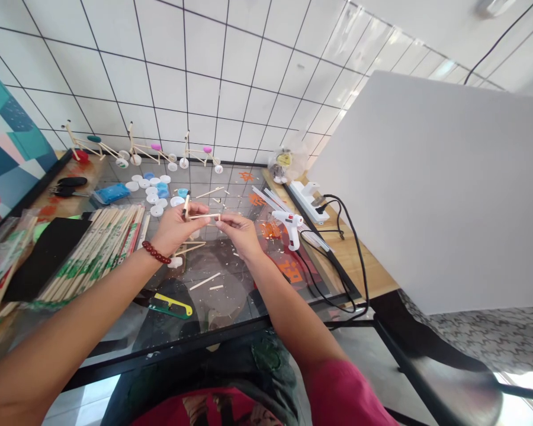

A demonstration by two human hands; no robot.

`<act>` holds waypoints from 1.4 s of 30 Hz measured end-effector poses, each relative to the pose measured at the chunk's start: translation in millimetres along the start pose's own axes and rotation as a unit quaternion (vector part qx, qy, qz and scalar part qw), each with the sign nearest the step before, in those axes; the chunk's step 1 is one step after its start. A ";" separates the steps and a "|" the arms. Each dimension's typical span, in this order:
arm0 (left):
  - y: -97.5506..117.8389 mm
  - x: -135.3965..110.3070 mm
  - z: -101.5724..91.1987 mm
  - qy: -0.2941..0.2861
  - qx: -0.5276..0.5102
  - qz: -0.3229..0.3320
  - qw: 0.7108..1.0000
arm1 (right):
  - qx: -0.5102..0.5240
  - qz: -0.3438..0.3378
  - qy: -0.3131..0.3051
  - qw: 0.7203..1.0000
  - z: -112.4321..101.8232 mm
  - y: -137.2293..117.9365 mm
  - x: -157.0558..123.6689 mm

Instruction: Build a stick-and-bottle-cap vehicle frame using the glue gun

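Observation:
Over the glass table (231, 307) both my hands pinch a small frame of thin wooden sticks (203, 216). My left hand (176, 228), with a red bead bracelet at the wrist, grips the upright stick at the frame's left end. My right hand (240, 232) pinches the right end of the horizontal stick. More glued sticks (189, 247) lie just under my hands on the glass.
A white glue gun (292, 226) stands right of my hands, its black cord running to a power strip (310, 200). Packs of chopsticks (98, 248) lie left, bottle caps (153, 190) behind, three stick bicycles (142, 151) by the wall, a green-yellow clipper (171, 306) near me.

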State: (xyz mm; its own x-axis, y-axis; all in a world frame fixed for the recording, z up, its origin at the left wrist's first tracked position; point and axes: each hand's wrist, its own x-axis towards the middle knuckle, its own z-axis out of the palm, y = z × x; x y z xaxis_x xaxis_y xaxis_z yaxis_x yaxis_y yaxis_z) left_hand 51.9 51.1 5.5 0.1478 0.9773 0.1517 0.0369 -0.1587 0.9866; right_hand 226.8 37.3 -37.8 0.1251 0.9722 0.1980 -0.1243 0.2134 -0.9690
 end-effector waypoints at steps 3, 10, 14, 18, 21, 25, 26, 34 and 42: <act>1.1 2.0 -2.6 0.000 0.007 -0.022 1.000 | 0.000 0.019 0.005 1.000 0.5 2.7 1.6; -4.1 7.0 -8.4 0.006 0.015 -0.020 1.000 | -0.019 0.051 0.014 0.998 0.2 8.0 6.5; -6.0 7.5 -8.6 0.002 0.008 -0.027 1.000 | -0.041 0.055 0.012 0.998 -1.5 11.2 7.7; -5.4 6.8 -6.9 -0.001 0.000 -0.021 1.000 | -0.056 0.059 0.003 0.997 -4.0 13.4 8.9; -6.7 6.9 -6.0 -0.002 0.001 -0.025 1.000 | -0.043 0.070 0.010 0.997 -4.8 15.1 10.7; -8.6 8.5 -6.7 0.014 0.006 -0.023 1.000 | -0.018 0.081 0.028 0.996 -6.3 16.2 13.0; -8.7 9.0 -7.1 0.017 0.008 -0.021 1.000 | -0.013 0.082 0.032 0.996 -7.2 15.8 13.4; -7.9 10.1 -8.8 0.014 0.050 -0.003 0.999 | -0.018 0.036 0.117 0.992 -18.9 2.3 15.6; -9.9 9.8 -5.9 0.003 0.080 -0.012 0.997 | -0.033 0.019 0.115 0.993 -18.3 1.1 15.8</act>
State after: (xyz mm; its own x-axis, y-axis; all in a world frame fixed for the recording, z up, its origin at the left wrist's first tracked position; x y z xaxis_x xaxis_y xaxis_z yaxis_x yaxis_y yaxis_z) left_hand 47.2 63.0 -2.5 0.1392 0.9817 0.1298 0.1977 -0.1560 0.9678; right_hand 246.7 51.2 -38.4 0.3444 0.9300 0.1288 -0.0704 0.1624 -0.9842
